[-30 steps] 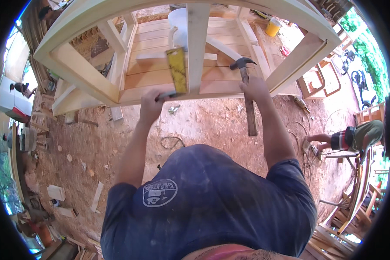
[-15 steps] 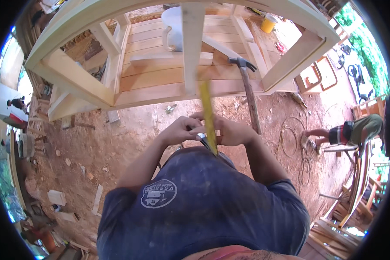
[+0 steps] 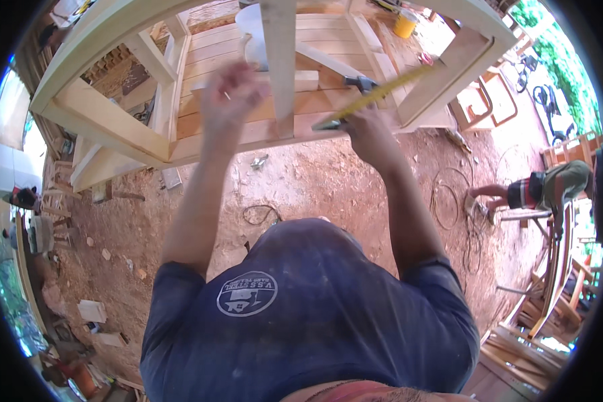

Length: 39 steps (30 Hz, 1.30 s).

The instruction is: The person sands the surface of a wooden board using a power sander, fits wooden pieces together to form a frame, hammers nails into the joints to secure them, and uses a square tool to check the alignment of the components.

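Tape (image 3: pixel 375 97) now stretched rt — left hand (image 3: pixel 231 90) let go (raised).

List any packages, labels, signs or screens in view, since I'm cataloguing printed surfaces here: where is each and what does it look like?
Shirt emblem: on the navy shirt at the lower middle, a rounded white printed badge with a small figure inside.
Tape measure: held in the right hand, a long yellow strip with fine dark markings, slanting up to the right across the wooden frame.
Yellow bucket: at the top, right of the middle, round; any label is too small to tell.
No screens or signs.
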Each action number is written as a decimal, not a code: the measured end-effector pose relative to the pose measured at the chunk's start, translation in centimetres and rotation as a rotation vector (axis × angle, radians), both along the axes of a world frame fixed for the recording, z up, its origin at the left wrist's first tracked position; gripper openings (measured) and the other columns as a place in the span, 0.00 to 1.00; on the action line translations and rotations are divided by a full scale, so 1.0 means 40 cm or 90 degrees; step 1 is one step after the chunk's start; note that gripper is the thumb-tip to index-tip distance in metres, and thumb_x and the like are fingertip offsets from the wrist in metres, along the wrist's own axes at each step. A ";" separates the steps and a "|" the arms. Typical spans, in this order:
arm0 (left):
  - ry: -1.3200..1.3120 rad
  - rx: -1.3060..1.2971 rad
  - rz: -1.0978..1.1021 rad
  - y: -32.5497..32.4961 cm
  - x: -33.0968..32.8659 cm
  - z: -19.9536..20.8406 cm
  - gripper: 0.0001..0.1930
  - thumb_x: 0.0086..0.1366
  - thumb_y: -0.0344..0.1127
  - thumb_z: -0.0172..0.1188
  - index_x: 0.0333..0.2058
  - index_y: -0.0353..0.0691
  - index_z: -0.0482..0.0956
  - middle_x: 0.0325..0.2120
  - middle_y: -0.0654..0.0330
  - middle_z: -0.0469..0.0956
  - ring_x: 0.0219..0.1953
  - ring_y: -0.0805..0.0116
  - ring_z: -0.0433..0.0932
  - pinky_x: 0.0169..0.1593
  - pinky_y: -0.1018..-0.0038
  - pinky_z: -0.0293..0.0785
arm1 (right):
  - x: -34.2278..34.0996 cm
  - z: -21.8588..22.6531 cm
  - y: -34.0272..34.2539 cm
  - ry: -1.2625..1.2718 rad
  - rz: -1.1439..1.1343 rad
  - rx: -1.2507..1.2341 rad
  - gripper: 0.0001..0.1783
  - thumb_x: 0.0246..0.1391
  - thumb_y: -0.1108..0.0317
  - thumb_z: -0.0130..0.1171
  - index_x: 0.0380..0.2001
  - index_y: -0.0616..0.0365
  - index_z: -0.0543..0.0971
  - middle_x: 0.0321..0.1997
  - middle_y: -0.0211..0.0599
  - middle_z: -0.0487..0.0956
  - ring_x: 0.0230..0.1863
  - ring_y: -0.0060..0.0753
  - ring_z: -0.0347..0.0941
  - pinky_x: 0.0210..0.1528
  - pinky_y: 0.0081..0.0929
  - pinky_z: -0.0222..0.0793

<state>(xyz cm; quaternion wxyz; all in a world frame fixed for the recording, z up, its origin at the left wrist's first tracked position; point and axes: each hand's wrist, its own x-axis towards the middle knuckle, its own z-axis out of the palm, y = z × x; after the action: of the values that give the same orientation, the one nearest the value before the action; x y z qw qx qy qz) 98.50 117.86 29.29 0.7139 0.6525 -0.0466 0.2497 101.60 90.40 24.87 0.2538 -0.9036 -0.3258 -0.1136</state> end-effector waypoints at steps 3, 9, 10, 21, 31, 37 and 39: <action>-0.152 -0.101 -0.059 -0.010 0.066 0.150 0.22 0.56 0.39 0.78 0.46 0.36 0.82 0.40 0.62 0.82 0.46 0.74 0.81 0.44 0.76 0.77 | 0.081 -0.048 0.038 0.000 -0.028 -0.049 0.12 0.57 0.78 0.54 0.42 0.57 0.82 0.41 0.46 0.83 0.51 0.53 0.79 0.60 0.58 0.66; -0.203 -0.157 -0.254 -0.022 0.163 0.241 0.27 0.60 0.30 0.73 0.58 0.40 0.77 0.51 0.63 0.81 0.53 0.71 0.78 0.59 0.71 0.72 | 0.119 -0.151 0.064 0.010 -0.056 -0.186 0.11 0.54 0.78 0.54 0.39 0.56 0.80 0.40 0.40 0.84 0.49 0.50 0.80 0.51 0.47 0.73; -0.198 -0.156 -0.253 -0.028 0.172 0.241 0.27 0.60 0.30 0.73 0.58 0.40 0.77 0.51 0.63 0.81 0.53 0.71 0.78 0.59 0.71 0.72 | 0.117 -0.151 0.065 0.015 -0.054 -0.185 0.11 0.54 0.78 0.54 0.39 0.56 0.80 0.40 0.40 0.84 0.49 0.50 0.80 0.51 0.47 0.73; -0.225 -0.153 -0.223 -0.061 0.197 0.226 0.25 0.59 0.33 0.73 0.56 0.40 0.79 0.47 0.63 0.83 0.51 0.71 0.80 0.59 0.71 0.72 | 0.122 -0.178 0.110 -0.013 0.002 -0.102 0.11 0.50 0.79 0.55 0.38 0.59 0.78 0.36 0.44 0.82 0.47 0.52 0.79 0.49 0.49 0.74; -0.242 -0.206 -0.269 -0.073 0.205 0.218 0.28 0.59 0.34 0.73 0.58 0.40 0.76 0.51 0.61 0.81 0.54 0.68 0.79 0.59 0.69 0.75 | 0.118 -0.166 0.112 -0.012 -0.036 -0.215 0.11 0.59 0.71 0.52 0.41 0.50 0.82 0.40 0.33 0.84 0.48 0.42 0.82 0.52 0.45 0.74; -0.185 -0.199 -0.188 -0.041 0.225 0.201 0.30 0.60 0.33 0.70 0.61 0.34 0.73 0.53 0.56 0.79 0.56 0.60 0.79 0.63 0.61 0.75 | 0.117 -0.173 0.116 -0.006 -0.021 -0.129 0.09 0.52 0.78 0.54 0.38 0.59 0.79 0.38 0.42 0.83 0.45 0.52 0.80 0.51 0.48 0.75; -0.195 -0.223 -0.158 -0.055 0.218 0.204 0.29 0.60 0.33 0.69 0.59 0.33 0.74 0.52 0.56 0.79 0.56 0.60 0.79 0.63 0.61 0.76 | 0.116 -0.167 0.114 -0.014 -0.014 -0.138 0.09 0.53 0.77 0.55 0.38 0.58 0.79 0.39 0.40 0.83 0.45 0.51 0.80 0.51 0.47 0.75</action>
<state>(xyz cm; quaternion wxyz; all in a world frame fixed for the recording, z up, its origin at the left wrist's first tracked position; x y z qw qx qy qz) 107.22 115.68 37.43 0.8259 0.4625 -0.1898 0.2606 106.26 94.95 18.21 0.1501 -0.9279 -0.3291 -0.0902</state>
